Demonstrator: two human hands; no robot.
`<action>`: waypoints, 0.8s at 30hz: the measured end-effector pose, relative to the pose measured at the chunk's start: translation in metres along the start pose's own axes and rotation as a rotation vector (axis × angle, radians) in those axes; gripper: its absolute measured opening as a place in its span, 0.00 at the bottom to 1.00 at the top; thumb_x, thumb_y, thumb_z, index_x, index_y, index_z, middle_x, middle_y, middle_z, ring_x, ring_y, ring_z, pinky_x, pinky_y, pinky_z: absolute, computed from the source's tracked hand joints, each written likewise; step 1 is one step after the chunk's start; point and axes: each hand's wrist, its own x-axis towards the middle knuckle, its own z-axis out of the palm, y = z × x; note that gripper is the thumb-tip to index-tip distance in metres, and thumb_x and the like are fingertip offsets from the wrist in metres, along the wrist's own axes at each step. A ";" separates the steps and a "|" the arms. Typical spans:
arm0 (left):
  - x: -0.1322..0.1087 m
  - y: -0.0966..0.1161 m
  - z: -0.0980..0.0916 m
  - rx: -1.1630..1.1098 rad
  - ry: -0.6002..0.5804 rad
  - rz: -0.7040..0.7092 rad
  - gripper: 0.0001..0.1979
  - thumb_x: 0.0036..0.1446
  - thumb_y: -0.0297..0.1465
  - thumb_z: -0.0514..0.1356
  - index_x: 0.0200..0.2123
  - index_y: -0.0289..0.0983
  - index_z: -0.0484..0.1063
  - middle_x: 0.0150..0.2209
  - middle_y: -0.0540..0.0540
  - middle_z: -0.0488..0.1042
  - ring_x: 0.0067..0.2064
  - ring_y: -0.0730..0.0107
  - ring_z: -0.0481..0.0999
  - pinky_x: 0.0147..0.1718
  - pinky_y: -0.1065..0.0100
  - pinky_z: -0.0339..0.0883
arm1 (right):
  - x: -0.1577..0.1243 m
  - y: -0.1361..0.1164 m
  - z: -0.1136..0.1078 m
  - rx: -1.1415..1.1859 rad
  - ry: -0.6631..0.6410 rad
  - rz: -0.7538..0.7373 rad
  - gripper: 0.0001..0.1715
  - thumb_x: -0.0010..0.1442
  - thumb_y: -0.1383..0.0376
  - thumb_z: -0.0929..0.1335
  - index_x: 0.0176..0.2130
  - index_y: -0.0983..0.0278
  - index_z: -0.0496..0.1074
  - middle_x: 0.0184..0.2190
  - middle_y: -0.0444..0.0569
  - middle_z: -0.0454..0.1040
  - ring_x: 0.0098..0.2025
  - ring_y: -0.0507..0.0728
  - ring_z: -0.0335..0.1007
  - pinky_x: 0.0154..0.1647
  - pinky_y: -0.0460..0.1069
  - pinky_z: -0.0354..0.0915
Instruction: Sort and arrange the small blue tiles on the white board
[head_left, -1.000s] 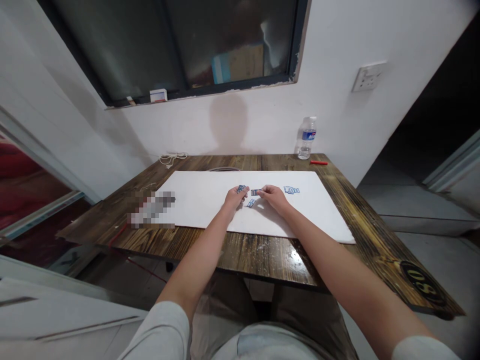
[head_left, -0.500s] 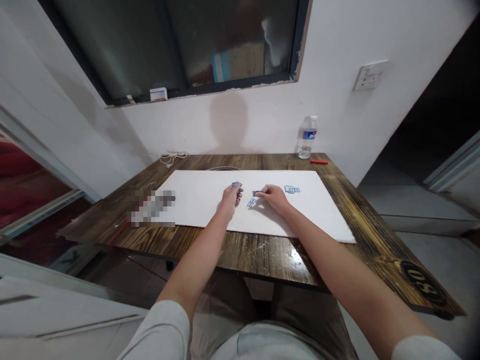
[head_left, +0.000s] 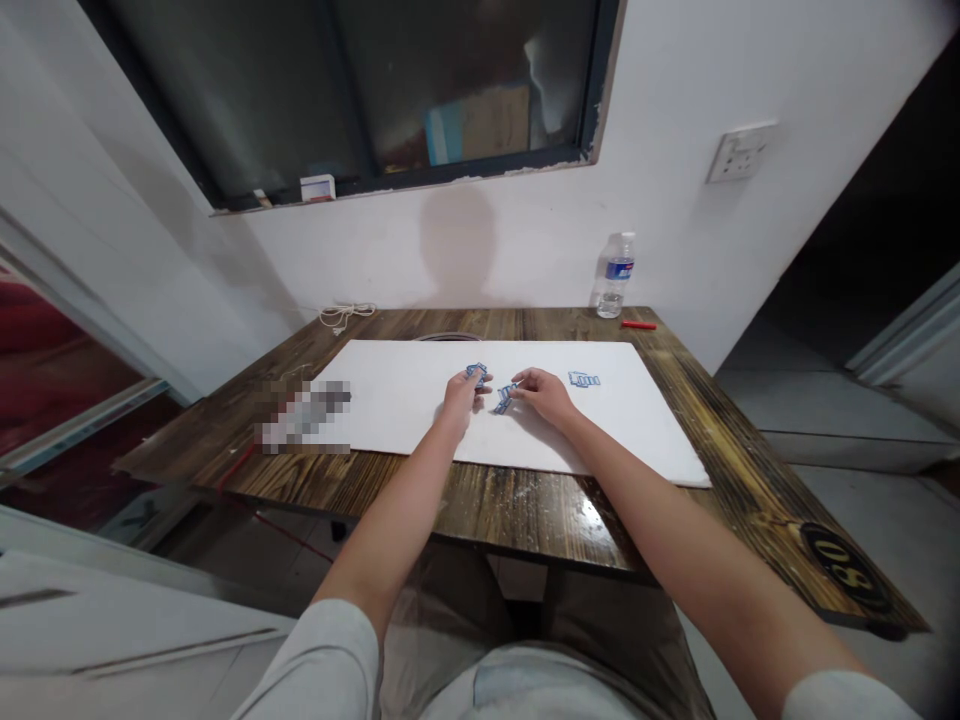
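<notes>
Small blue-and-white pieces [head_left: 476, 373] are held in my left hand [head_left: 462, 394], its thumb on top of them. To the right, the fingertips of my right hand [head_left: 545, 393] pinch a small blue-edged piece [head_left: 508, 392], just above or on more blue-and-white pieces [head_left: 500, 407] on the white board [head_left: 405, 400]. A separate group of blue-outlined pieces [head_left: 584, 380] lies on the board to the right of my right hand. The pieces are too small to make out their exact kind.
The board rests on a dark wooden table [head_left: 525, 510]. At the back right stand a water bottle [head_left: 616, 275] and a red pen-like object [head_left: 638, 325]. A white cable [head_left: 347, 316] lies at the back left. A blurred patch [head_left: 307, 418] covers something at the left.
The piece in my right hand has tilted and moved slightly left and down, over the pieces on the board. The pieces in my left hand have shifted slightly right, and show more.
</notes>
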 end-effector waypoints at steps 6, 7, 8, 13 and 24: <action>-0.001 -0.001 -0.001 0.062 -0.066 0.003 0.12 0.55 0.38 0.63 0.31 0.33 0.72 0.26 0.44 0.75 0.20 0.79 0.67 0.17 0.77 0.54 | -0.006 -0.008 0.004 -0.479 -0.145 -0.189 0.08 0.51 0.63 0.72 0.35 0.61 0.75 0.27 0.44 0.74 0.31 0.54 0.66 0.34 0.48 0.59; -0.001 -0.001 -0.001 0.089 -0.076 -0.002 0.13 0.55 0.39 0.63 0.32 0.33 0.73 0.24 0.45 0.74 0.18 0.80 0.66 0.16 0.77 0.53 | -0.007 -0.009 0.004 -0.548 -0.161 -0.231 0.07 0.52 0.64 0.72 0.35 0.61 0.75 0.28 0.45 0.74 0.33 0.55 0.65 0.36 0.49 0.58; -0.002 0.000 -0.001 0.116 -0.088 -0.006 0.14 0.54 0.40 0.63 0.32 0.33 0.73 0.23 0.46 0.74 0.17 0.80 0.65 0.16 0.76 0.52 | -0.007 -0.010 0.005 -0.603 -0.168 -0.267 0.07 0.52 0.65 0.72 0.35 0.61 0.76 0.29 0.46 0.74 0.35 0.56 0.65 0.37 0.49 0.58; -0.005 0.001 0.001 0.216 -0.144 -0.009 0.15 0.52 0.40 0.64 0.35 0.33 0.73 0.22 0.48 0.73 0.16 0.80 0.64 0.15 0.76 0.49 | -0.006 -0.006 0.005 -0.665 -0.105 -0.306 0.11 0.51 0.64 0.74 0.36 0.61 0.75 0.32 0.48 0.73 0.38 0.58 0.63 0.40 0.51 0.58; -0.013 -0.004 0.003 0.277 -0.305 0.110 0.19 0.37 0.40 0.72 0.24 0.33 0.69 0.19 0.52 0.66 0.21 0.78 0.65 0.21 0.73 0.59 | -0.005 -0.016 -0.001 -0.286 0.056 -0.147 0.11 0.53 0.56 0.70 0.29 0.62 0.73 0.28 0.45 0.73 0.30 0.53 0.64 0.34 0.49 0.60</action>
